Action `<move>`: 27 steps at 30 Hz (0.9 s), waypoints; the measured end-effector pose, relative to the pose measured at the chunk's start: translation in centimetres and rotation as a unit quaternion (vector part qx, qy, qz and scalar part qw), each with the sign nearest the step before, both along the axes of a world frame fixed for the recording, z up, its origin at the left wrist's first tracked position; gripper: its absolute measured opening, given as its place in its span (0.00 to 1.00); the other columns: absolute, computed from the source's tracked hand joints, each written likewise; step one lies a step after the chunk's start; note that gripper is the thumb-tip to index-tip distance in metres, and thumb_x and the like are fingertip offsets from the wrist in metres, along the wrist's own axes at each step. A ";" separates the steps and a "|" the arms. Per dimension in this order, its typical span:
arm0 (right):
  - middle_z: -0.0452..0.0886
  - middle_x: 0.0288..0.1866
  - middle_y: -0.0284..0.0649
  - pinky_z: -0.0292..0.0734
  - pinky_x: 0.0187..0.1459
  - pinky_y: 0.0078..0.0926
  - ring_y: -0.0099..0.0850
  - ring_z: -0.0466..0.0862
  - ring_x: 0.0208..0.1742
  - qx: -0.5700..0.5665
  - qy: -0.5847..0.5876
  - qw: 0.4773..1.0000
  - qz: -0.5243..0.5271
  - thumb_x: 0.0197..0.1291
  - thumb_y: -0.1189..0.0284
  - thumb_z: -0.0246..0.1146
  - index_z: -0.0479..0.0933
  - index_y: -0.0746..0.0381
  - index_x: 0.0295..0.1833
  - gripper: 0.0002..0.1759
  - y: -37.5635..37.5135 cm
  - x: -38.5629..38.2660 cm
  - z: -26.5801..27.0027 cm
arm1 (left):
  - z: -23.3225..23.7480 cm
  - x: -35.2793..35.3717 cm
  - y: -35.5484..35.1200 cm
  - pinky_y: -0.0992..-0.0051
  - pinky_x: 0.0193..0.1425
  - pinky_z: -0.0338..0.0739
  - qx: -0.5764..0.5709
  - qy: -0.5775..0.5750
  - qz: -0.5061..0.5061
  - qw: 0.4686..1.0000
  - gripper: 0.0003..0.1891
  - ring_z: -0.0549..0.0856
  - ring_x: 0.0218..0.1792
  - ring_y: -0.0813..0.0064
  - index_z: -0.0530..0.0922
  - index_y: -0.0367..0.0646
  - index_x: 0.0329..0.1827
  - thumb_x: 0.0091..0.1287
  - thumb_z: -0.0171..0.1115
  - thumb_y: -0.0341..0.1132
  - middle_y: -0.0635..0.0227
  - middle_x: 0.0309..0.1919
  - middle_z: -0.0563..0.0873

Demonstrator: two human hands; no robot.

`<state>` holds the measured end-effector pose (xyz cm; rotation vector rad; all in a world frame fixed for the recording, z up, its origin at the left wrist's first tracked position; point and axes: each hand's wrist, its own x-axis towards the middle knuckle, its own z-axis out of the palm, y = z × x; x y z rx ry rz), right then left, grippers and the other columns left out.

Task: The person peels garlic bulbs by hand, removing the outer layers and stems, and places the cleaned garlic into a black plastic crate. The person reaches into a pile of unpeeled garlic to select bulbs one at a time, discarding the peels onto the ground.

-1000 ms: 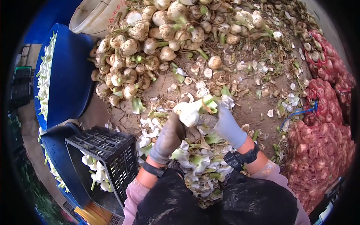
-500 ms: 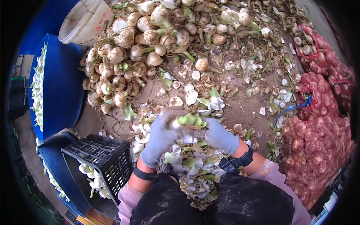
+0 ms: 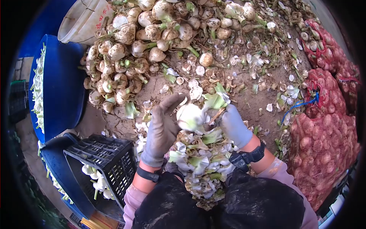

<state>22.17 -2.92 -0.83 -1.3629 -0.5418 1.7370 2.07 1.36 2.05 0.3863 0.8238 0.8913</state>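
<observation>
A white garlic bulb [image 3: 189, 117], slightly blurred, is between my two gloved hands above my lap. My left hand [image 3: 163, 128] is open, its fingers stretched upward and its palm side against or close beside the bulb. Closed fingers of my right hand [image 3: 233, 124] pinch a strip of green and white garlic skin [image 3: 215, 102] at the bulb's right side. Whether the strip still joins the bulb is hard to tell. Below, a heap of peeled skins [image 3: 204, 164] lies between my knees.
Unpeeled garlic [image 3: 156, 53] is piled ahead. At left are a white bucket [image 3: 82, 23], a blue basin [image 3: 65, 87] of peeled garlic and a tilted black crate [image 3: 122, 168] with white bulbs. Red mesh sacks [image 3: 324, 152] stand at right. Scraps litter the ground.
My left hand has turned and its fingers have opened out. My right hand has moved right and slightly down, with leafy skin now spread out beside the bulb.
</observation>
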 end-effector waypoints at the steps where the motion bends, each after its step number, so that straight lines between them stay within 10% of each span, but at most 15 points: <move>1: 0.85 0.44 0.41 0.78 0.44 0.24 0.24 0.83 0.43 0.025 0.018 0.999 -0.022 0.64 0.79 0.60 0.78 0.71 0.49 0.09 -0.1 -0.4 0.3 | 0.0 -0.2 -0.2 0.66 0.56 0.81 0.028 -0.016 -0.042 0.999 0.30 0.81 0.55 0.68 0.66 0.41 0.71 0.74 0.56 0.51 0.62 0.59 0.78; 4: 0.85 0.43 0.41 0.79 0.43 0.28 0.29 0.84 0.41 0.041 -0.011 0.999 0.015 0.65 0.78 0.60 0.78 0.68 0.50 0.10 -0.5 -0.2 0.7 | 0.1 0.0 0.0 0.71 0.54 0.81 0.052 0.092 -0.130 0.986 0.29 0.82 0.52 0.72 0.69 0.41 0.69 0.69 0.66 0.43 0.64 0.56 0.80; 6: 0.84 0.40 0.44 0.79 0.44 0.33 0.38 0.85 0.41 0.227 -0.274 0.903 0.240 0.64 0.71 0.63 0.79 0.64 0.50 0.12 0.2 -0.4 2.5 | 0.3 0.4 0.2 0.75 0.52 0.81 0.124 0.232 -0.192 0.946 0.23 0.83 0.50 0.76 0.74 0.40 0.64 0.68 0.67 0.36 0.65 0.54 0.82; 12: 0.83 0.36 0.50 0.80 0.39 0.43 0.48 0.85 0.38 0.165 -0.477 0.847 0.169 0.53 0.61 0.69 0.81 0.61 0.45 0.18 0.0 1.3 0.0 | -0.4 -0.2 0.3 0.70 0.59 0.81 0.049 0.161 -0.064 0.984 0.20 0.85 0.51 0.71 0.78 0.35 0.51 0.78 0.51 0.47 0.60 0.51 0.84; 14: 0.84 0.35 0.50 0.80 0.38 0.44 0.47 0.85 0.36 0.134 -0.560 0.792 0.205 0.54 0.60 0.68 0.81 0.60 0.44 0.17 0.0 2.5 -0.5 | -0.8 -0.8 0.0 0.66 0.62 0.80 0.009 -0.040 0.020 0.999 0.19 0.84 0.57 0.62 0.75 0.35 0.50 0.80 0.45 0.45 0.55 0.54 0.84; 18: 0.86 0.38 0.45 0.80 0.38 0.41 0.45 0.86 0.36 0.160 -0.220 0.728 0.630 0.53 0.59 0.69 0.83 0.59 0.44 0.17 -3.0 -0.3 4.2 | -2.7 -3.0 0.7 0.49 0.71 0.70 -0.149 -0.245 0.157 0.945 0.25 0.72 0.68 0.44 0.73 0.34 0.61 0.79 0.44 0.49 0.44 0.60 0.78; 21: 0.86 0.37 0.43 0.81 0.38 0.39 0.42 0.87 0.37 0.232 0.101 0.785 0.566 0.54 0.60 0.68 0.82 0.56 0.49 0.19 -3.5 -0.7 4.6 | -4.5 -4.1 0.7 0.51 0.71 0.70 -0.144 -0.154 0.178 0.961 0.25 0.75 0.65 0.48 0.71 0.34 0.65 0.77 0.50 0.47 0.43 0.63 0.77; 22: 0.86 0.37 0.43 0.81 0.38 0.39 0.42 0.87 0.37 0.232 0.101 0.785 0.565 0.54 0.60 0.68 0.82 0.56 0.49 0.19 -2.6 -0.4 4.9 | -4.5 -4.7 0.6 0.53 0.70 0.72 -0.126 -0.183 0.157 0.962 0.23 0.78 0.63 0.50 0.72 0.34 0.65 0.75 0.55 0.42 0.44 0.61 0.79; 23: 0.86 0.38 0.42 0.81 0.40 0.39 0.40 0.87 0.39 0.251 -0.144 0.761 0.581 0.55 0.61 0.67 0.81 0.54 0.53 0.20 -0.7 0.1 5.1 | -4.1 -5.1 0.4 0.53 0.70 0.72 -0.124 -0.183 0.157 0.963 0.23 0.78 0.63 0.50 0.72 0.34 0.65 0.75 0.55 0.42 0.44 0.61 0.79; 24: 0.86 0.38 0.42 0.81 0.42 0.38 0.39 0.87 0.41 0.255 -0.382 0.689 0.561 0.57 0.63 0.65 0.80 0.52 0.56 0.20 0.7 0.5 5.3 | -3.1 -5.5 0.0 0.58 0.67 0.75 0.044 0.062 0.110 0.991 0.19 0.81 0.59 0.55 0.74 0.34 0.63 0.72 0.59 0.35 0.48 0.57 0.81; 26: 0.86 0.46 0.43 0.80 0.47 0.41 0.44 0.85 0.43 0.232 -0.595 0.566 0.521 0.54 0.68 0.66 0.77 0.50 0.64 0.28 1.1 0.7 3.7 | 2.1 -5.6 0.6 0.70 0.56 0.81 0.301 0.517 0.016 0.801 0.19 0.86 0.47 0.69 0.79 0.35 0.56 0.61 0.63 0.15 0.59 0.48 0.86; 27: 0.85 0.44 0.44 0.80 0.47 0.42 0.44 0.85 0.43 0.196 -0.553 0.639 0.497 0.55 0.67 0.66 0.78 0.49 0.62 0.26 2.0 2.0 3.3 | 3.6 -7.0 -0.1 0.72 0.53 0.81 0.334 0.531 0.094 0.773 0.11 0.86 0.46 0.71 0.80 0.34 0.53 0.70 0.60 0.25 0.59 0.46 0.87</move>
